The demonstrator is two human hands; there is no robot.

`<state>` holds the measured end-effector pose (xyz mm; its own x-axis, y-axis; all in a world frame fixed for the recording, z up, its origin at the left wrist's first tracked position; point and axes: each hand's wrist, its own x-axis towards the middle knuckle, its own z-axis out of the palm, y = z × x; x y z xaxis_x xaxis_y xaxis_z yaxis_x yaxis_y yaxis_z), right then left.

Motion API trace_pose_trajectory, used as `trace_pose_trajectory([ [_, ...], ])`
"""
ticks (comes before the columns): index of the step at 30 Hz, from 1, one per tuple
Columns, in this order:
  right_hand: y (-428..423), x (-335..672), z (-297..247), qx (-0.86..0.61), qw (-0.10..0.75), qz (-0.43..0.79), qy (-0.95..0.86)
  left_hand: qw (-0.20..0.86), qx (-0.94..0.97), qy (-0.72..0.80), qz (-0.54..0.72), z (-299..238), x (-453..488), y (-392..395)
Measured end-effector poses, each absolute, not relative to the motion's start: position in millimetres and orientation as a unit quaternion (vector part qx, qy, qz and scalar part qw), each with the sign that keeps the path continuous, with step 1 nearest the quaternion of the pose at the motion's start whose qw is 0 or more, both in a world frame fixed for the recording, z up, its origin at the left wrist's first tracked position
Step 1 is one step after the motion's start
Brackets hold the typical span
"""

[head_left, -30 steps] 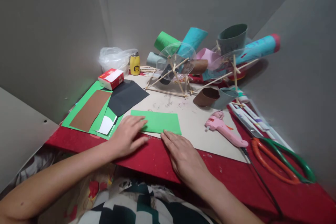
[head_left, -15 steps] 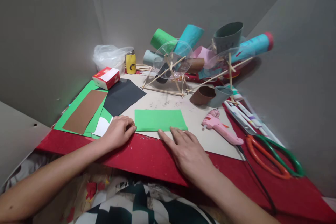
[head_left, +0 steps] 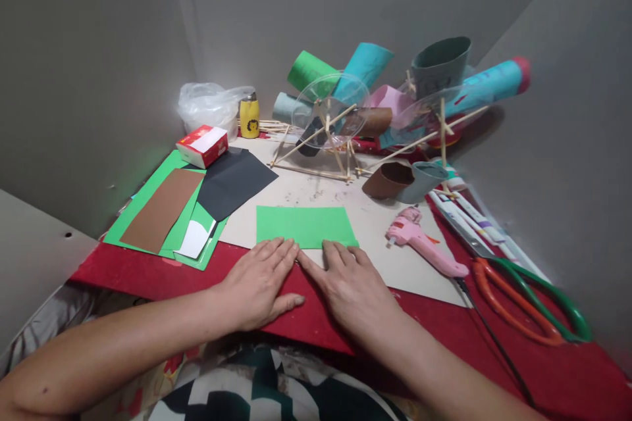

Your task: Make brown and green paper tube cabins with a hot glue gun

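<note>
A green rectangle of paper (head_left: 306,223) lies on the pale board (head_left: 296,192) near the table's front edge. My left hand (head_left: 261,279) rests flat with its fingertips on the paper's near edge, left of the middle, its thumb held apart. Beside it, my right hand (head_left: 353,276) presses outstretched fingertips along the same edge further right. The two index fingers nearly meet. To the right lies a pink glue gun (head_left: 424,243), and left of the paper is a black sheet (head_left: 234,181).
Green sheets (head_left: 162,210) and a brown strip (head_left: 160,210) lie at left, near a red-and-white box (head_left: 202,145). Stick wheels with coloured paper tubes (head_left: 365,69) stand behind. Scissors (head_left: 523,302) lie at right. A yellow lighter-shaped item (head_left: 249,117) stands at the back.
My left hand has moved right from the paper's left corner onto its near edge, and its fingers have straightened. My right hand stays on the edge. The view has shifted slightly.
</note>
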<state>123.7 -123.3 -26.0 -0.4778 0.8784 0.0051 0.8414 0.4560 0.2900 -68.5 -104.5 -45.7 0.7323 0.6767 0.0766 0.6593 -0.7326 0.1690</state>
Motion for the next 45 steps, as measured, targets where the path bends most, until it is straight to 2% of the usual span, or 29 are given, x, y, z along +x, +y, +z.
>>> trace_pose_trajectory([
  [7,-120.2,131.5,-35.1,0.510,0.025,0.117,0.852,0.093,0.917,0.386,0.038,-42.8,-70.1,-100.5],
  [19,-121.8,140.9,-45.8,0.531,-0.031,0.123,0.838,0.045,0.902,0.429,0.031,-36.4,-93.6,-105.9],
  [33,-121.7,139.2,-51.9,0.527,-0.057,0.150,0.834,0.017,0.863,0.500,0.071,-36.1,-114.6,-118.7],
  [36,-121.9,137.6,-51.2,0.528,-0.049,0.147,0.835,-0.003,0.882,0.461,0.101,-33.1,-97.2,-123.8],
  [40,-122.9,136.8,-47.2,0.535,-0.051,0.140,0.832,0.058,0.934,0.346,0.070,-35.0,-62.4,-120.2],
  [45,-124.2,134.0,-47.2,0.517,-0.073,0.112,0.846,0.113,0.927,0.354,0.050,-42.3,-47.1,-103.7],
])
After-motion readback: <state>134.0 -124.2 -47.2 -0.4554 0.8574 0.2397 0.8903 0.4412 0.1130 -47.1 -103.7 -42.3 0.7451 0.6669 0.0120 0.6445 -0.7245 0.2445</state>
